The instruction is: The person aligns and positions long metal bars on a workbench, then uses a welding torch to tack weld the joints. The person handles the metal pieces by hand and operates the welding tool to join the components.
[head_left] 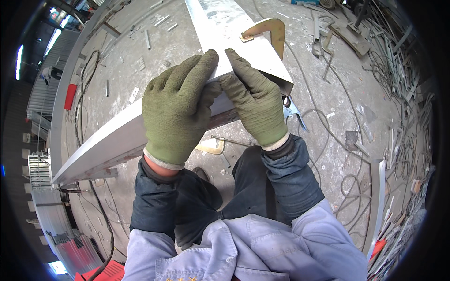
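My left hand (176, 105), in a green work glove, bends over the near edge of a silvery metal beam (108, 133), fingers on top and thumb at the near side. Close beside it my gloved right hand (258, 105) grips the same edge, its index finger and thumb spread round it. Both thumbs nearly meet; anything small between them is hidden. A second wide metal beam (225, 16) runs away from me and meets the first under my hands. A brass-coloured C-clamp (277, 35) sits on its right end.
Below the beam another C-clamp (213, 147) lies on the concrete floor, and a blue tool (293, 112) shows under the beam end. Cables (323, 117) loop over the floor at right. Metal offcuts (393, 234) pile up along the right side. A red object (70, 96) lies at left.
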A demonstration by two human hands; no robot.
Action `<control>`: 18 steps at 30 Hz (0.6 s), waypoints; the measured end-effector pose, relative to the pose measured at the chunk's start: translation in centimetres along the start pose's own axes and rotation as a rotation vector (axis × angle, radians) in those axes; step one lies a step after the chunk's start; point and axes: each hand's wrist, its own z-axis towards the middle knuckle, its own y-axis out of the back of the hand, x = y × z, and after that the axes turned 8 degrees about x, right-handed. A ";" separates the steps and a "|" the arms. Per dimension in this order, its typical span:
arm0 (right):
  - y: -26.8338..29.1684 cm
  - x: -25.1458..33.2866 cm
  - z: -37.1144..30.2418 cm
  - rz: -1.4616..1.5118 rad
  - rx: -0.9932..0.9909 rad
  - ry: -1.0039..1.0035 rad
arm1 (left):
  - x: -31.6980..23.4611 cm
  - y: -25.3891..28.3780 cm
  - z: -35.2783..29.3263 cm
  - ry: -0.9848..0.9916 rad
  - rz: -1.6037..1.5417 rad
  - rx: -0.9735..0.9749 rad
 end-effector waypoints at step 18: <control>0.4 8.3 3.4 -0.161 -0.097 0.349 | 8.0 5.5 -11.5 0.340 0.369 -0.098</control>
